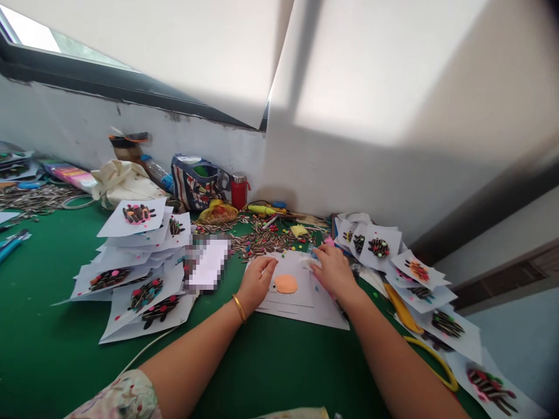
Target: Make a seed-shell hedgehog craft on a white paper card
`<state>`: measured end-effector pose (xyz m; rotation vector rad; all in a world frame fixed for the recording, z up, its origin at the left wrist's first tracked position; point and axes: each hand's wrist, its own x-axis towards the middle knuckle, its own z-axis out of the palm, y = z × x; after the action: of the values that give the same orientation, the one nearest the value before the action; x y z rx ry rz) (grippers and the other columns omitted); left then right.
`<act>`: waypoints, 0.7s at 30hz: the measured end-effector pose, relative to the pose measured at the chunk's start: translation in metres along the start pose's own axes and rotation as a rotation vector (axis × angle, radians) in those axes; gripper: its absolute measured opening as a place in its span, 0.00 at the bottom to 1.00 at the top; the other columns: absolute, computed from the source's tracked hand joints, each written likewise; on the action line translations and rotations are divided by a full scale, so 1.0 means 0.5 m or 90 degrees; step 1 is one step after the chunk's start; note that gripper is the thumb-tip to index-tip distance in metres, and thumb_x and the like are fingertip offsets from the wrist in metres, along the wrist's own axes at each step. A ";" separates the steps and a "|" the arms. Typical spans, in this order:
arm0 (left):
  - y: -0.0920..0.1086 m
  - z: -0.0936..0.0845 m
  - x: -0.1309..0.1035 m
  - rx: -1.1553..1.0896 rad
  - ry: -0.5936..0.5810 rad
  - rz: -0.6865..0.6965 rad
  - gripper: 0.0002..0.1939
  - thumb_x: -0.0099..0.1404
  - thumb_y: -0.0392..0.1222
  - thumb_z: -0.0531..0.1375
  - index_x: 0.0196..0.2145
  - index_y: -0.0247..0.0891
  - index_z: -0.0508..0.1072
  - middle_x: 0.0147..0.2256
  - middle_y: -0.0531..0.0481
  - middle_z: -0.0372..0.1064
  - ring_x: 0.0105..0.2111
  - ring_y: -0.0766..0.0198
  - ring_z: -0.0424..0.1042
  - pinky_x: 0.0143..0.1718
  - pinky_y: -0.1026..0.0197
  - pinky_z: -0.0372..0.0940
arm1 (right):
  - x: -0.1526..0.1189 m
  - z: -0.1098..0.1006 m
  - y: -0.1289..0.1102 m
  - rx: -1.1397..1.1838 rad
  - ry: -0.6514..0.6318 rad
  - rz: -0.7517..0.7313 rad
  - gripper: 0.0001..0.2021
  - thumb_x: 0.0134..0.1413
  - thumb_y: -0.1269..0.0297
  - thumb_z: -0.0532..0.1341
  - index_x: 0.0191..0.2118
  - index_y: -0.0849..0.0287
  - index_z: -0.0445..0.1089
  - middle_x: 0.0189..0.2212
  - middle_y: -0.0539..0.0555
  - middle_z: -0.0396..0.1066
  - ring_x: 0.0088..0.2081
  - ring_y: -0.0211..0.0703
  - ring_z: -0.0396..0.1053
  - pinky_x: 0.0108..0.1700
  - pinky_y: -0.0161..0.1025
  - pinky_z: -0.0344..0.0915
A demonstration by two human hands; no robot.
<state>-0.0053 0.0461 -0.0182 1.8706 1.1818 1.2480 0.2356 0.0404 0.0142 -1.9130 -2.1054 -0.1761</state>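
White paper sheets [288,302] lie stacked on the green table in front of me. The top one bears a flat orange clay oval [286,284] with a small dark eye-like dot at its left. My left hand [257,286] rests at the sheets' left edge, fingers curled and pressed together; what they hold, if anything, is hidden. Over the sheets' right edge, my right hand [334,270] has its thumb and fingers bent around a crumpled clear plastic packet [307,262]. The grip is partly hidden.
Decorated paper sheets are piled at left [131,256] and right [449,343]. A phone [209,265] lies left of my left hand. Sunflower seeds [266,238] spread behind the paper. Behind stand a red bottle [239,191] and striped bag [187,183]. Yellow-handled scissors [399,308] lie right.
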 end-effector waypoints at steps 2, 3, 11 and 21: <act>-0.001 0.000 0.000 -0.009 0.000 -0.005 0.16 0.70 0.49 0.50 0.39 0.39 0.74 0.40 0.46 0.73 0.43 0.59 0.71 0.47 0.56 0.65 | 0.015 0.013 0.004 -0.035 -0.031 0.000 0.20 0.54 0.61 0.63 0.53 0.55 0.70 0.54 0.61 0.64 0.54 0.58 0.58 0.52 0.50 0.57; -0.002 0.000 0.000 -0.014 0.000 -0.006 0.16 0.70 0.49 0.50 0.39 0.39 0.74 0.39 0.47 0.73 0.43 0.59 0.71 0.47 0.56 0.65 | 0.019 0.018 0.003 -0.047 -0.046 -0.006 0.19 0.54 0.61 0.63 0.52 0.55 0.71 0.55 0.61 0.64 0.55 0.58 0.58 0.52 0.50 0.57; -0.004 0.001 -0.004 -0.005 0.004 0.012 0.14 0.70 0.48 0.51 0.38 0.39 0.74 0.39 0.47 0.73 0.43 0.60 0.70 0.47 0.56 0.64 | 0.006 0.009 -0.021 -0.029 0.030 -0.007 0.10 0.55 0.63 0.62 0.43 0.55 0.73 0.54 0.60 0.65 0.56 0.58 0.58 0.51 0.50 0.56; 0.023 0.001 -0.022 -0.003 -0.076 0.009 0.12 0.68 0.45 0.53 0.39 0.39 0.74 0.37 0.48 0.74 0.38 0.61 0.71 0.41 0.59 0.65 | -0.072 -0.034 -0.129 0.189 -0.062 -0.044 0.14 0.56 0.63 0.60 0.48 0.56 0.66 0.39 0.55 0.74 0.42 0.49 0.71 0.41 0.40 0.61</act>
<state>-0.0027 0.0312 -0.0132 1.9248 1.1032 1.1278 0.1768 -0.0058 0.0262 -1.7071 -2.1212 0.2083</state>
